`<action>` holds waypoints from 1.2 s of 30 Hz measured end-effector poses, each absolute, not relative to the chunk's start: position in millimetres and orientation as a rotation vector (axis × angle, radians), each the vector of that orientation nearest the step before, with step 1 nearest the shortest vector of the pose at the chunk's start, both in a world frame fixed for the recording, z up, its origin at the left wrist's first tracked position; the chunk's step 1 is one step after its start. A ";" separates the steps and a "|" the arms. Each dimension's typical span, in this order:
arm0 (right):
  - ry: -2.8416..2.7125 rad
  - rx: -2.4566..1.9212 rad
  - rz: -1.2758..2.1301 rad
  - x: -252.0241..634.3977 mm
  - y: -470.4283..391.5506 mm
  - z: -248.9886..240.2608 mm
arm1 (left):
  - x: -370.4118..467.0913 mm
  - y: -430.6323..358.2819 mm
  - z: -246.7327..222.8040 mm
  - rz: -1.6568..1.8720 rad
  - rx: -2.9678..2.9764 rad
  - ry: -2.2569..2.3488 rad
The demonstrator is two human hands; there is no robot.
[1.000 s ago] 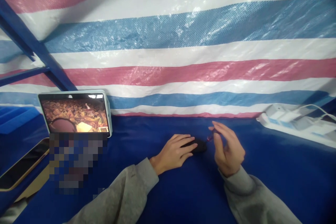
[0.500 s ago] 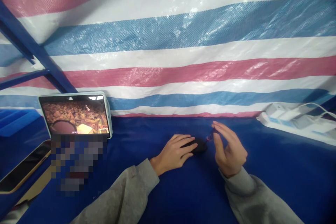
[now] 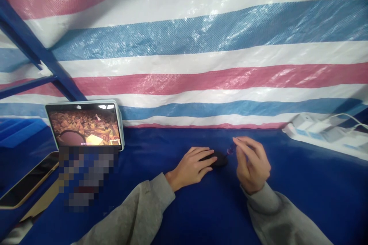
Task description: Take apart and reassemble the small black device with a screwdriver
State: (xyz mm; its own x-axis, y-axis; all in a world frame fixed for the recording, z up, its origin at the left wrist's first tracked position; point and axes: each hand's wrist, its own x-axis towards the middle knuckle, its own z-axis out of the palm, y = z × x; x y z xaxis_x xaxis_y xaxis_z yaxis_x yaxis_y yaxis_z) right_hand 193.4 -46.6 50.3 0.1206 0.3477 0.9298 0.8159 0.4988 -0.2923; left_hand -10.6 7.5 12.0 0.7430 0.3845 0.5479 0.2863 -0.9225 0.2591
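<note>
A flat black oval object (image 3: 220, 158) lies on the blue table surface, its left part hidden under my fingers; I cannot make out its kind. My left hand (image 3: 195, 165) grips it from the left, fingers over its top and thumb along the near side. Just right of it, my right hand (image 3: 253, 162) is raised, with thumb and forefinger pinched together. From those fingertips a small, thin purple-pink piece (image 3: 230, 150) reaches down towards the black object's right edge. Whether the two are joined is too small to tell.
A tablet (image 3: 86, 126) showing a video leans at the left, with a phone (image 3: 28, 180) and a blue tray (image 3: 20, 132) beside it. White power strips with plugs (image 3: 324, 134) lie at the right. Striped plastic sheeting (image 3: 184, 57) hangs behind the table.
My right thumb and forefinger have closed into a pinch, the fingertips slightly lower. The purple-pink piece shows more clearly beneath them. My left hand stays on the black object.
</note>
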 end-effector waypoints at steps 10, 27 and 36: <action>-1.447 -1.023 -0.412 193.8 -43.1 44.9 | -9.6 7.4 12.8 0.935 2.797 0.533; -1.480 -1.073 -0.427 199.3 -43.2 47.9 | -9.7 4.8 17.0 0.768 2.879 0.472; -1.481 -1.082 -0.496 198.7 -43.2 51.7 | -8.1 4.9 18.2 0.695 2.909 0.444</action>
State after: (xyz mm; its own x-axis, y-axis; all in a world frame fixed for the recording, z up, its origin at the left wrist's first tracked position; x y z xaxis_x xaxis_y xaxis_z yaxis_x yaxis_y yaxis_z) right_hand 198.7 -43.2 51.7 0.1060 0.3402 0.9344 0.8343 0.4808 -0.2697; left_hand -8.1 4.9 18.2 0.8517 0.3089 0.4234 0.2547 -0.9500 0.1807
